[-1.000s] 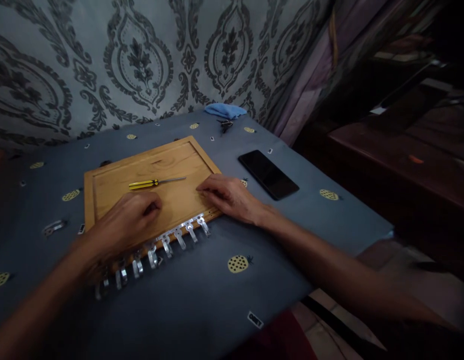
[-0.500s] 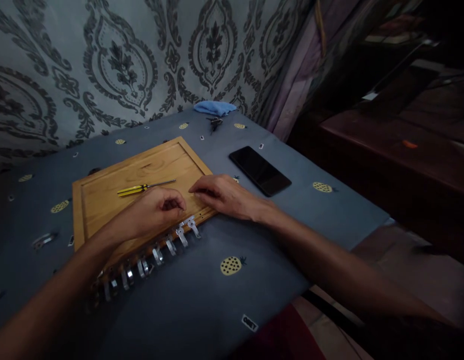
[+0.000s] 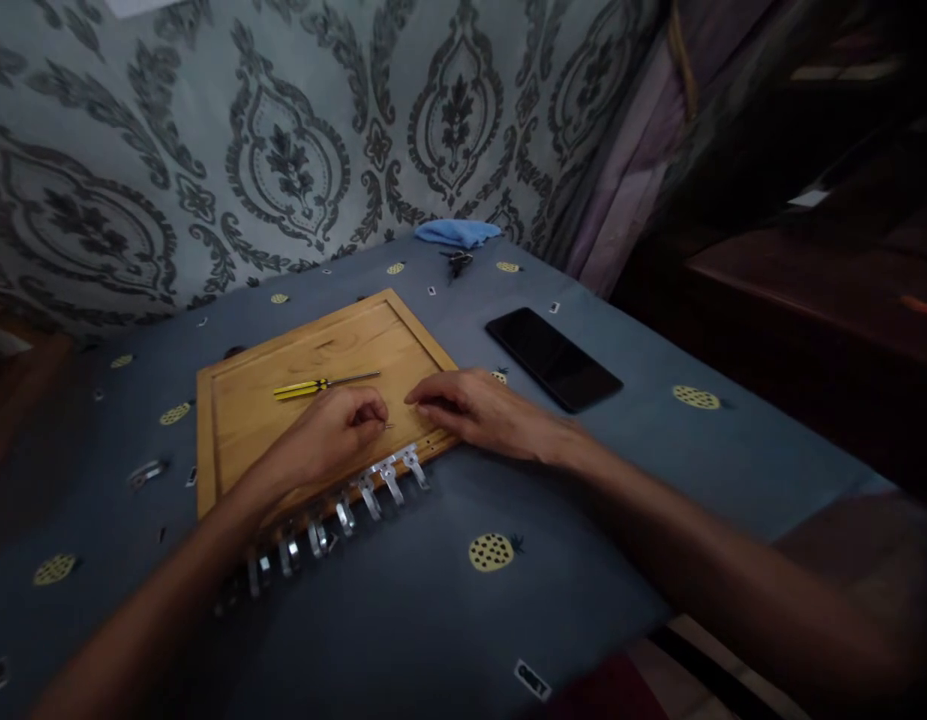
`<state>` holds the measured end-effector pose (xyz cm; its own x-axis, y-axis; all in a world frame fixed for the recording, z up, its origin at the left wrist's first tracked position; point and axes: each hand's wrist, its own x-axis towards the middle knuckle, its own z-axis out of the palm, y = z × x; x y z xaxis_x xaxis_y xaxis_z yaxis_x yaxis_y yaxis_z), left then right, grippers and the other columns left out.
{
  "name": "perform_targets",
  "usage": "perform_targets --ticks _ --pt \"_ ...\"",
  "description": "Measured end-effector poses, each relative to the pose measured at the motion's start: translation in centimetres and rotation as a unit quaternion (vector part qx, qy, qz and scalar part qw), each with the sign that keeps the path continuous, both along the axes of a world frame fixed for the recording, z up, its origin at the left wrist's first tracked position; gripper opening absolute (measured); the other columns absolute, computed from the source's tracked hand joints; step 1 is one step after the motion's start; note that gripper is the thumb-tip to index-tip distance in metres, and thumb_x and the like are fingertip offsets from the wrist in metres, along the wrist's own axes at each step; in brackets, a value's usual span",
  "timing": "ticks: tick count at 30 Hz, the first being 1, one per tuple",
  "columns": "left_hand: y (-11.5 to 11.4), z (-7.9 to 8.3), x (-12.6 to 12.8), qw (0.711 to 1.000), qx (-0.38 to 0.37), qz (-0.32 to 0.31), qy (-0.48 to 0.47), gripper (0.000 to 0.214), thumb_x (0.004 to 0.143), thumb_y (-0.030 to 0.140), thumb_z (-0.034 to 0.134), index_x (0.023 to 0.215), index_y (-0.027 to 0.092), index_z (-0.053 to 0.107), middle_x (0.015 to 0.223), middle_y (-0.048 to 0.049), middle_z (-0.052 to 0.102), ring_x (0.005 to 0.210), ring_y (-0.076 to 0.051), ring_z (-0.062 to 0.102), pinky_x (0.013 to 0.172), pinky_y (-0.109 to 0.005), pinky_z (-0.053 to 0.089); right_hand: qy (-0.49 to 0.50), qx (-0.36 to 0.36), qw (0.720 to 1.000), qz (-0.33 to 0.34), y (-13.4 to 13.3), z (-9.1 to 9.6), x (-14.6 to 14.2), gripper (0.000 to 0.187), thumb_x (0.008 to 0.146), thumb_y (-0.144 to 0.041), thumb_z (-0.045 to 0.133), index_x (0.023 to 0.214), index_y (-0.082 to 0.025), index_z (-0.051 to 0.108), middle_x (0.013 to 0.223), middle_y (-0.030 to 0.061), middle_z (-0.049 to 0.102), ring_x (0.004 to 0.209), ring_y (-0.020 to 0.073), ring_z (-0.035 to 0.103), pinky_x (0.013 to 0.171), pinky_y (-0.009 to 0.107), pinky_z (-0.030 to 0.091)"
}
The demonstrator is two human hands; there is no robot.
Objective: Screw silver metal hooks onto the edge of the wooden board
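A wooden board point(image 3: 268, 415) lies on a blue cloth-covered table point(image 3: 448, 600). Several metal hooks point(image 3: 392, 480) stick out along its near edge. My left hand point(image 3: 335, 435) rests on the board near that edge, fingers curled in a pinch around something too small to name. My right hand point(image 3: 482, 410) lies palm down on the board's right near corner, fingers bent and pressed onto the wood. A yellow-handled screwdriver point(image 3: 320, 384) lies on the board just beyond my left hand.
A black phone point(image 3: 553, 358) lies right of the board. A blue cloth point(image 3: 457, 232) and a small dark object point(image 3: 458, 262) sit at the far edge by the patterned wall. One loose metal hook point(image 3: 146, 472) lies left of the board. Dark furniture stands to the right.
My left hand has slid right along the board's near edge toward my right hand. The right hand has stayed put. The camera has shifted slightly.
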<state>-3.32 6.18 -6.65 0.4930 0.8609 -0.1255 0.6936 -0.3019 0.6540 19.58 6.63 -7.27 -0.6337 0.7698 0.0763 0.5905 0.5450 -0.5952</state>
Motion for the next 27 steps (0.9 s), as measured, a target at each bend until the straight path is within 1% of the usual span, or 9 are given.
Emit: perform_targets --ticks 5,8,12,15,17,19,22,24,27 --pt "-0.7 0.7 -1.4 0.998 0.037 0.041 -0.007 0.009 0.083 0.018 0.055 0.083 0.019 0.063 0.072 0.0016 0.061 0.066 -0.015 0.052 0.061 -0.026 0.035 -0.003 0.019 1.000 0.008 0.2 -0.5 0.1 0.025 0.096 -0.019 0.053 0.113 -0.015 0.071 0.108 0.0098 0.077 0.097 0.0222 0.072 0.085 0.033 0.052" --pt "-2.3 0.9 -3.2 0.995 0.060 0.084 -0.005 0.011 0.087 0.019 0.055 0.088 0.018 0.066 0.073 0.0012 0.062 0.067 -0.014 0.054 0.062 -0.025 0.037 0.009 0.029 0.999 0.018 0.3 -0.9 0.3 0.031 0.098 -0.026 0.047 0.112 -0.012 0.071 0.105 0.0133 0.077 0.093 0.0247 0.073 0.082 0.036 0.055" --pt "-4.6 1.0 -6.4 0.984 0.092 0.154 0.016 0.014 0.094 0.021 0.054 0.100 0.018 0.067 0.078 0.0009 0.065 0.072 -0.013 0.060 0.065 -0.024 0.044 0.013 0.032 0.999 0.008 1.0 -1.4 0.4 0.040 0.097 -0.036 0.041 0.110 -0.015 0.073 0.106 0.0149 0.078 0.093 0.0271 0.074 0.085 0.041 0.058" --pt "-5.5 1.0 -9.5 0.970 0.114 0.213 0.036 0.016 0.098 0.027 0.056 0.105 0.016 0.066 0.085 -0.0010 0.067 0.074 -0.014 0.064 0.069 -0.028 0.053 0.009 0.023 1.000 0.000 1.4 -1.6 0.4 0.043 0.095 -0.040 0.041 0.107 -0.016 0.074 0.106 0.0149 0.078 0.093 0.0293 0.075 0.085 0.044 0.060" --pt "-5.5 0.8 -12.2 0.954 0.134 0.262 0.051 0.027 0.098 0.037 0.060 0.112 0.014 0.064 0.100 -0.0050 0.068 0.083 -0.016 0.066 0.076 -0.035 0.058 0.006 0.024 1.000 -0.006 1.4 -1.6 0.4 0.043 0.094 -0.043 0.041 0.106 -0.018 0.075 0.106 0.0134 0.079 0.093 0.0306 0.076 0.084 0.045 0.061" --pt "-5.3 0.6 -15.3 0.935 0.153 0.312 0.066 0.032 0.097 0.038 0.062 0.120 0.015 0.062 0.115 -0.0085 0.067 0.097 -0.020 0.067 0.084 -0.041 0.059 -0.008 0.029 0.999 -0.013 1.4 -1.6 0.5 0.043 0.094 -0.045 0.042 0.106 -0.020 0.075 0.105 0.0117 0.079 0.093 0.0317 0.076 0.082 0.047 0.062" --pt "-5.1 0.3 -20.2 0.909 0.164 0.373 0.086 0.035 0.097 0.037 0.062 0.126 0.017 0.060 0.126 -0.0104 0.063 0.107 -0.023 0.065 0.090 -0.045 0.058 -0.020 0.031 0.999 -0.023 1.6 -1.8 0.5 0.043 0.092 -0.048 0.044 0.107 -0.022 0.075 0.106 0.0101 0.079 0.093 0.0319 0.077 0.082 0.047 0.063" --pt "-5.5 0.2 -22.9 0.907 0.148 0.383 0.099 0.036 0.097 0.037 0.062 0.126 0.017 0.060 0.127 -0.0106 0.063 0.108 -0.024 0.065 0.091 -0.045 0.057 -0.023 0.025 0.999 -0.026 1.7 -1.9 0.5 0.043 0.092 -0.050 0.044 0.106 -0.024 0.075 0.106 0.0091 0.080 0.093 0.0318 0.077 0.081 0.047 0.064" --pt "-6.3 0.3 -25.6 0.924 0.103 0.352 0.108 0.037 0.096 0.037 0.063 0.126 0.016 0.060 0.126 -0.0104 0.063 0.107 -0.024 0.065 0.090 -0.045 0.058 -0.022 0.023 0.999 -0.030 1.6 -1.8 0.4 0.043 0.090 -0.052 0.044 0.102 -0.025 0.075 0.105 0.0085 0.080 0.092 0.0322 0.077 0.081 0.048 0.064"
